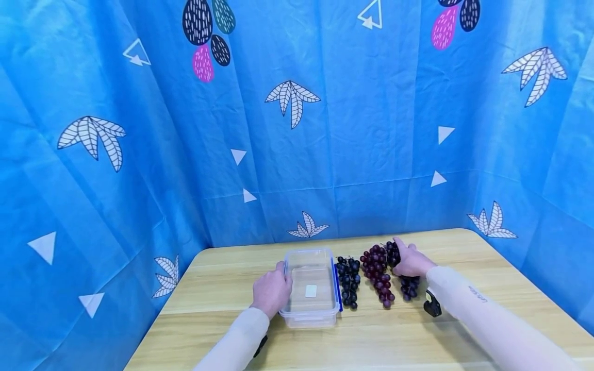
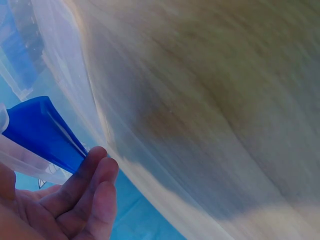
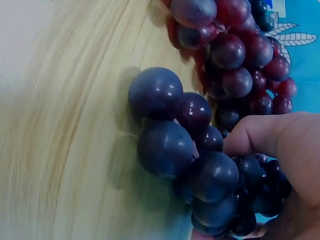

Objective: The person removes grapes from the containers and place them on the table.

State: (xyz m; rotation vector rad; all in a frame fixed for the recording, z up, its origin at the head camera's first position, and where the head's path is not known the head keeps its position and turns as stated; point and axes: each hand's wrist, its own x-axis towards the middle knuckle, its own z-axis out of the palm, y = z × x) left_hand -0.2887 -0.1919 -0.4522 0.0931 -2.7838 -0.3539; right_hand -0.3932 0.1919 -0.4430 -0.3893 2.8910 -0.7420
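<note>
A clear plastic food container stands on the table, with a pale square label showing and a blue latch along its right side. At its left side, my left hand grips the edge; the left wrist view has the fingertips against another blue latch that sticks outward. My right hand grips a bunch of dark purple grapes, thumb on one side and fingers partly hidden behind the fruit. Close to its left lies a bunch of red grapes.
Between the container and the red grapes lies a bunch of black grapes. The wooden table meets a blue patterned curtain at the back and along both sides.
</note>
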